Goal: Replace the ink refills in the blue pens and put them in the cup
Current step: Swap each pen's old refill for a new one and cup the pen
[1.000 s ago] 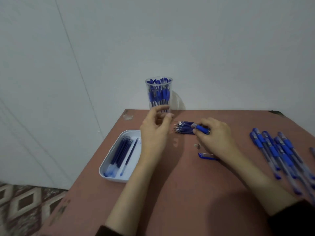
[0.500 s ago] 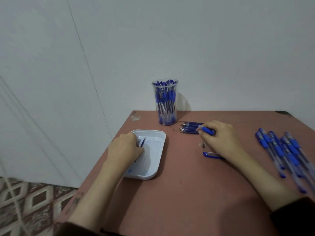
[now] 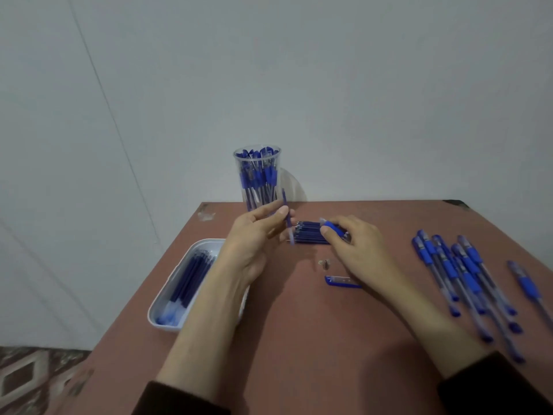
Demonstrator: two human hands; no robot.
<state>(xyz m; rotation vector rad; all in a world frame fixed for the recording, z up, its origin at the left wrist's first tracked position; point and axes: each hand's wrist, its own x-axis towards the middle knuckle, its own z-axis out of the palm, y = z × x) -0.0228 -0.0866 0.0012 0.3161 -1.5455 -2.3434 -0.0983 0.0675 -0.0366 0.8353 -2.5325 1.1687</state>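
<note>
A clear cup [image 3: 258, 178] full of blue pens stands at the table's far edge. In front of it lies a bundle of blue refills [image 3: 308, 233]. My left hand [image 3: 254, 244] pinches one thin blue refill [image 3: 286, 217], held nearly upright just left of the bundle. My right hand [image 3: 356, 250] grips a blue pen barrel [image 3: 332, 227] over the bundle's right end. A small metal pen tip [image 3: 324, 263] and a blue cap [image 3: 341, 281] lie on the table near my right hand.
A white tray [image 3: 167, 298] with several refills sits at the left table edge, partly under my left forearm. Several blue pens [image 3: 466, 277] lie spread at the right. The table's left edge drops to a patterned floor [image 3: 27, 378].
My left hand went from the refill bundle to the white tray, then came back to the bundle, now pinching a refill. My right hand stayed put with the pen barrel.
</note>
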